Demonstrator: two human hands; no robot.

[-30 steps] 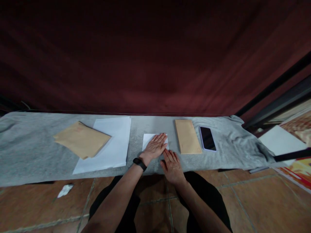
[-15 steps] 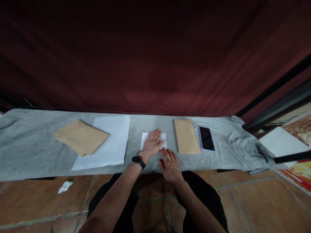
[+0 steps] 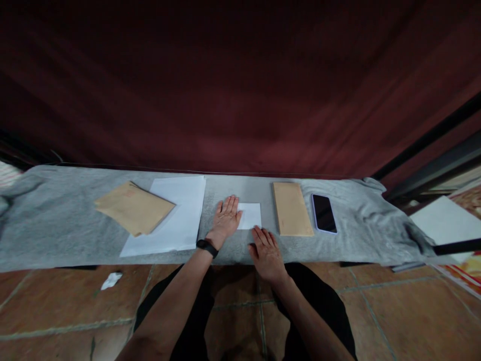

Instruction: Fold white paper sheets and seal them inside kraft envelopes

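Note:
A small white folded-looking paper [image 3: 251, 216] lies flat on the grey cloth [image 3: 225, 250] in front of me. My left hand [image 3: 226, 219], with a black band at the wrist, rests flat over the paper's left part and hides that end. Its fingers are stretched out and grip nothing. My right hand [image 3: 267, 253] lies near the paper's lower right corner, fingers extended, fingertips at or just beside the edge; whether they touch it I cannot tell. To the right of the paper lies a brown envelope [image 3: 292, 210], possibly a stack.
Left of my hands, several brown envelopes [image 3: 135, 206] overlap large white paper sheets [image 3: 184, 210]. A phone [image 3: 323, 213] lies at the right. A dark red curtain [image 3: 240, 100] hangs behind the cloth-covered surface. Crumpled white paper [image 3: 111, 281] lies on the tiled floor.
My left hand has slid left across the white paper, uncovering more of its right part. My right hand stays near the lower right corner. The view has shifted slightly.

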